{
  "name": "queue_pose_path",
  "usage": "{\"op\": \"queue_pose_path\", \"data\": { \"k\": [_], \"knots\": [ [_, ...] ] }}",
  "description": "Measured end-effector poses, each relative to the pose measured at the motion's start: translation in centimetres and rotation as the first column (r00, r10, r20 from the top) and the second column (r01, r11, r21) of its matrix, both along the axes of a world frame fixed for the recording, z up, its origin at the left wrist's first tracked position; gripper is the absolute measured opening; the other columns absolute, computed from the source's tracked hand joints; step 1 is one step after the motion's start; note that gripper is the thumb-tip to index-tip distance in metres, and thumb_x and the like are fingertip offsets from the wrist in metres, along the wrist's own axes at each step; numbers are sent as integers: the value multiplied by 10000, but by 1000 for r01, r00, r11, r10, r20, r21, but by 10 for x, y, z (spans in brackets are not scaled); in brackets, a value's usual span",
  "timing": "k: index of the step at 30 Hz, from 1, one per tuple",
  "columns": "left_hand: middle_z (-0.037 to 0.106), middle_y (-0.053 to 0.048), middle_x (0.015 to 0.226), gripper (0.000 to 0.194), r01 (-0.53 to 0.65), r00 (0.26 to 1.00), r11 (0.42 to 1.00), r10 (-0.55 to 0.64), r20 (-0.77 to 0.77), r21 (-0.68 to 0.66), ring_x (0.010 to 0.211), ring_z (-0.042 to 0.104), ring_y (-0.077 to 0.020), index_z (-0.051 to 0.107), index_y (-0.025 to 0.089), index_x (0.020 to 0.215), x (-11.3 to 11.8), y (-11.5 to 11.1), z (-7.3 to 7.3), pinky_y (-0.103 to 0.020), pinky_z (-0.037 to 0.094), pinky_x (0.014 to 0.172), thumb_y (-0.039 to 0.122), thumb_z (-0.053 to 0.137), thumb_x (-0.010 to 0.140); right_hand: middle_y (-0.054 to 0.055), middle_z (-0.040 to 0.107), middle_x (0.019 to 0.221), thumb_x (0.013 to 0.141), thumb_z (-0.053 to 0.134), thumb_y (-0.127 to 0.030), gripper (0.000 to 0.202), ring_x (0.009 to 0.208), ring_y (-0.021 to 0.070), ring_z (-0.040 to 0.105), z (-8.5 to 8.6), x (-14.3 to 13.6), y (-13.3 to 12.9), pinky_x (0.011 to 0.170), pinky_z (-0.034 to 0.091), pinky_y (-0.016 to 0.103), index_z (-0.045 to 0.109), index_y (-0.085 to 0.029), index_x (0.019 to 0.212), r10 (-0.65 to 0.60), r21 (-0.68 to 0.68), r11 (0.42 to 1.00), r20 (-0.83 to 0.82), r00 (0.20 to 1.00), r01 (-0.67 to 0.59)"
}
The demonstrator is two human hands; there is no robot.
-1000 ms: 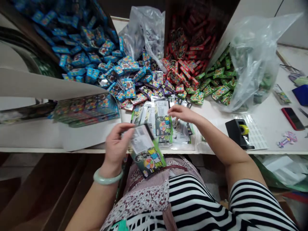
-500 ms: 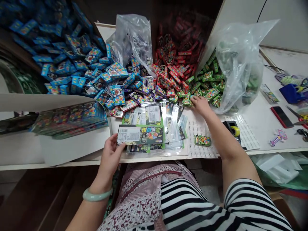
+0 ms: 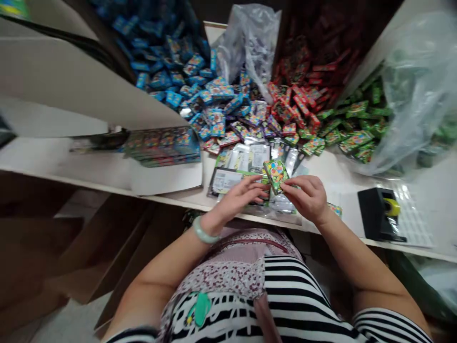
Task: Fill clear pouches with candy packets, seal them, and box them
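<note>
Between the fingertips of my right hand is a small green candy box with a colourful print, held up above the table edge. My left hand has its fingers stretched out over a dark printed header card, just left of the box. Under and behind it lie several clear plastic packets with black and green cards. Whether the left fingers touch the card I cannot tell. Part of another green box shows behind my right wrist.
Heaps of blue boxes, red boxes and green boxes lie along the back. Plastic bags stand among them. At left is a stack of printed sheets; at right, a black tape dispenser.
My right hand has come from the green heap to the middle with a green box. My left hand has let go of the card's edge and moved right. The view has shifted left.
</note>
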State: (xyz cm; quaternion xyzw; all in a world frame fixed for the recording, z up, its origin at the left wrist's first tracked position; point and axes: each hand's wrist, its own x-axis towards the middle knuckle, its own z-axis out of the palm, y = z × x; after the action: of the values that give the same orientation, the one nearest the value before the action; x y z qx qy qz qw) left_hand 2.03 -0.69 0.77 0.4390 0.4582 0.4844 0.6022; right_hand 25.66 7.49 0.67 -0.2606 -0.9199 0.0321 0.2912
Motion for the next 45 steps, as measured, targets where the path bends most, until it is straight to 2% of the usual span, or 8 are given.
{"op": "queue_pose_path", "data": {
  "k": [8,18,22,26,29,36,41,45],
  "knots": [
    [625,-22,837,393,-72,992,997,73,-99,14,757,561,-141,645,159,968,-10,-13,-5,-268,465,690,526,689,834,179,405,1558,861,636,-560,775,1463,365,325,13,-43,1,1104,386,578,355,-226,1502,252,-125,962,65,966,-243],
    [623,-13,820,393,-14,971,996,35,-235,91,727,592,-141,622,178,1056,-6,-5,-17,-281,497,679,541,571,915,199,485,1415,875,618,-454,704,1333,364,460,4,-43,-1,1067,432,583,365,-211,1485,257,-199,948,25,966,-247],
    [528,-178,1423,819,174,778,927,77,-623,332,1315,505,-325,446,210,1424,-37,5,-12,-510,398,1114,573,763,761,156,515,1347,827,671,-421,684,1260,369,504,6,-17,13,1049,432,591,420,-264,1443,-6,-209,978,-47,999,-4],
    [205,-189,1646,1073,448,405,870,9,-914,207,1533,85,-434,274,235,1543,-62,18,-18,-649,76,1217,481,856,677,147,496,1349,811,700,-392,670,1256,370,496,-3,-1,19,1054,431,587,454,-276,1423,-136,-202,971,-47,990,124],
    [291,-195,1607,1035,499,282,857,-23,-959,126,1530,93,-436,243,210,1553,-63,23,-25,-655,62,1211,424,821,721,145,475,1393,833,678,-385,662,1284,365,480,-15,-6,16,1064,427,583,440,-295,1443,-102,-231,969,-35,994,91],
    [454,-173,1424,917,453,300,828,209,-931,332,1343,414,-377,321,201,1515,-71,17,-18,-610,189,1206,453,758,750,133,451,1455,862,646,-368,692,1328,367,444,-13,-17,13,1081,403,606,371,-327,1495,-50,-252,967,-9,999,46],
    [490,-187,1352,931,425,284,816,291,-913,392,1251,463,-389,370,179,1492,-80,12,-15,-564,347,1107,543,760,729,151,497,1412,876,642,-379,660,1277,348,477,-3,-18,8,1039,444,564,385,-281,1476,196,-230,959,123,973,-164],
    [479,-200,1374,952,435,273,826,257,-927,358,1266,460,-384,348,171,1504,-82,8,-14,-537,371,1091,554,758,734,162,512,1388,881,634,-430,649,1246,344,499,10,-15,11,1016,452,557,403,-268,1466,202,-199,964,108,973,-178]
  ]
}}
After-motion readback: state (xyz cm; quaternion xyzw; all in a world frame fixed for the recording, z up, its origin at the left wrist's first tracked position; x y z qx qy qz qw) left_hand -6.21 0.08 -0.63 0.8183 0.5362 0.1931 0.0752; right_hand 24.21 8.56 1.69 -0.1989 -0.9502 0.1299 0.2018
